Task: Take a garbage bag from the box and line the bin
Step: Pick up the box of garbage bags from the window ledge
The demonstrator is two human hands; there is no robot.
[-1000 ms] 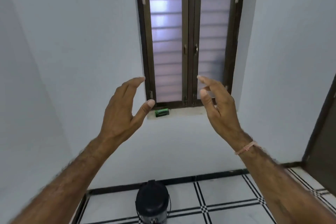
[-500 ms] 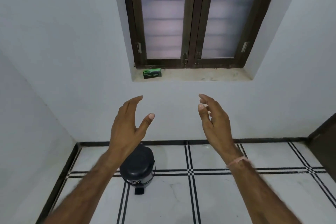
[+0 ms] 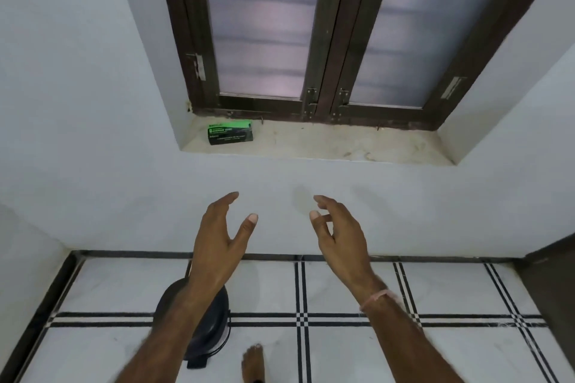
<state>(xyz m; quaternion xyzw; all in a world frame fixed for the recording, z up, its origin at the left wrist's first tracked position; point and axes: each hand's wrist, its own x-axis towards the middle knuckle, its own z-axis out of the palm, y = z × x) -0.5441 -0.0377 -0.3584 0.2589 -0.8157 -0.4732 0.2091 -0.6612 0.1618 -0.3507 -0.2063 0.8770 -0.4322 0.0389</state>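
White-walled room corner with a dark-framed window point(image 3: 320, 25) of frosted panes above a pale, dusty sill point(image 3: 342, 146). The green-and-black garbage bag box point(image 3: 230, 133) lies at the sill's left end, untouched. Below, the white tiled floor point(image 3: 342, 351) carries paired black lines; the black lidded bin point(image 3: 217, 326) stands on it, partly hidden by the left forearm. Left hand point(image 3: 217, 242) and right hand point(image 3: 339, 242) are raised before the wall, fingers relaxed, grasping nothing. A bare foot point(image 3: 252, 362) shows beside the bin.
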